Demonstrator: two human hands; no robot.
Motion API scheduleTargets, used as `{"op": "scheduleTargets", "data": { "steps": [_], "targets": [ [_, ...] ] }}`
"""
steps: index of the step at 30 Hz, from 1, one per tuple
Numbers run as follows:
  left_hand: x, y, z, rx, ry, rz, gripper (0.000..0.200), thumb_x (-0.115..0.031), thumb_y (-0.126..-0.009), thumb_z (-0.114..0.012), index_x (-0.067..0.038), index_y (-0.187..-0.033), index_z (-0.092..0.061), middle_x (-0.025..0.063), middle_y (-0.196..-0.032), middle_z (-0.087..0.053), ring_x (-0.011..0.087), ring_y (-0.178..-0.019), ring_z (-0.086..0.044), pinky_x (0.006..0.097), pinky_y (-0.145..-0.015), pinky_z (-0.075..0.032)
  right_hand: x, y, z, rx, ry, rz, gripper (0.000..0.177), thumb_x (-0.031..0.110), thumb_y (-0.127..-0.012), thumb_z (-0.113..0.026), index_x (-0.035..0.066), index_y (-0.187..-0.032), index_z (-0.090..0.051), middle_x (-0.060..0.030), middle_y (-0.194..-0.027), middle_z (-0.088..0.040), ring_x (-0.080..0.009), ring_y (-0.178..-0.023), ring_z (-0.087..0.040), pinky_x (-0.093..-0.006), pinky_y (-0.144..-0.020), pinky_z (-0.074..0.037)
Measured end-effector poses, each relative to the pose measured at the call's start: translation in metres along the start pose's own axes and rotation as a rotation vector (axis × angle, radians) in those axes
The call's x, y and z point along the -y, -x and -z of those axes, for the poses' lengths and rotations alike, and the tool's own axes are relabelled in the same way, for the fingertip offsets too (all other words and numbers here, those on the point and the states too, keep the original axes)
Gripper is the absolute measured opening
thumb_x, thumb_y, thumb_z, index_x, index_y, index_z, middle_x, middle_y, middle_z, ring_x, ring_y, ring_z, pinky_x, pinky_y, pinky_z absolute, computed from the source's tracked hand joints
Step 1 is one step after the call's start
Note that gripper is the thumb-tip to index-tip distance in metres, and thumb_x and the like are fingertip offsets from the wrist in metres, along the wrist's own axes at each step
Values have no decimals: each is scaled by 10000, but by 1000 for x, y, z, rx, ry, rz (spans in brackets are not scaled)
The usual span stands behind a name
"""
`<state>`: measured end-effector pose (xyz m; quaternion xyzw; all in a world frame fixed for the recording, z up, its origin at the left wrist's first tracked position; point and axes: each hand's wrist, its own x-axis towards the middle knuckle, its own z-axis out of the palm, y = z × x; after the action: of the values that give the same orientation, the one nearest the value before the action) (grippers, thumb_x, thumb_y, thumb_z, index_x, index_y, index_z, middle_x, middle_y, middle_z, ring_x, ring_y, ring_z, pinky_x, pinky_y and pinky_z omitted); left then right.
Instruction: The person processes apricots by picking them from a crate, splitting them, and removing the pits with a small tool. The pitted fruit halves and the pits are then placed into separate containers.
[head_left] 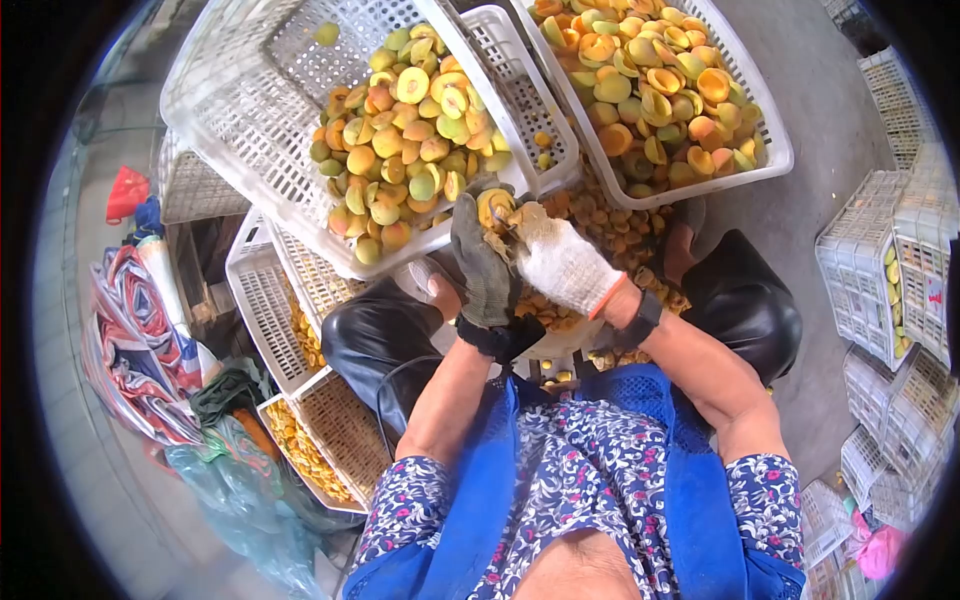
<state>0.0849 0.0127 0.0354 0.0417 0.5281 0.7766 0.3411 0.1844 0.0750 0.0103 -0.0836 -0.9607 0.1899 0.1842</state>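
My left hand (484, 262), in a dark grey glove, is closed around a yellow-orange fruit (494, 207). My right hand (565, 262), in a white knit glove with an orange cuff, meets it at the fruit, its fingers pressed together; what they hold is too small to make out. Just beyond my left hand, a tilted white crate (245, 145) holds green and orange fruits (390, 150). Another white crate (778, 165) at the upper right is full of cut fruit halves (655, 95). Below my hands lie many small brownish-orange pieces (630, 240).
At the left stand white crates (262, 310) with yellow-orange pieces, beside a striped bundled sheet (150, 340) and clear green plastic (245, 500). Stacked white crates (860, 255) line the right side. My knees (755, 310) flank the work area.
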Motion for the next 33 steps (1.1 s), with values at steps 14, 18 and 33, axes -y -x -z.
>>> {"op": "scheduleTargets", "data": {
  "steps": [14, 18, 33],
  "targets": [
    [-23, -14, 13, 235, 140, 188, 460, -406, -1005, -396, 7, -935, -588, 133, -900, -617, 246, -878, -623, 442, -853, -537, -1, -25, 47, 392, -820, -483, 268, 245, -847, -543, 5, -945, -609, -233, -972, -635, -396, -906, -596, -440, -781, -479],
    [-22, -21, 23, 506, 48, 44, 462, -398, -994, -419, -3, -812, -576, 138, -801, -580, 251, -785, -601, 475, -853, -523, -4, -17, 20, 380, -801, -368, 308, 285, -859, -545, 14, -976, -633, -209, -968, -652, -373, -899, -607, -426, -787, -476],
    [-32, -18, 75, -75, 131, 201, 420, -461, -987, -398, -75, -1066, -542, 80, -981, -596, 241, -919, -593, 433, -856, -528, -5, 13, 16, 548, -433, -29, 260, 249, -821, -554, 37, -948, -633, -188, -777, -652, -338, -715, -662, -436, -666, -527]
  ]
}}
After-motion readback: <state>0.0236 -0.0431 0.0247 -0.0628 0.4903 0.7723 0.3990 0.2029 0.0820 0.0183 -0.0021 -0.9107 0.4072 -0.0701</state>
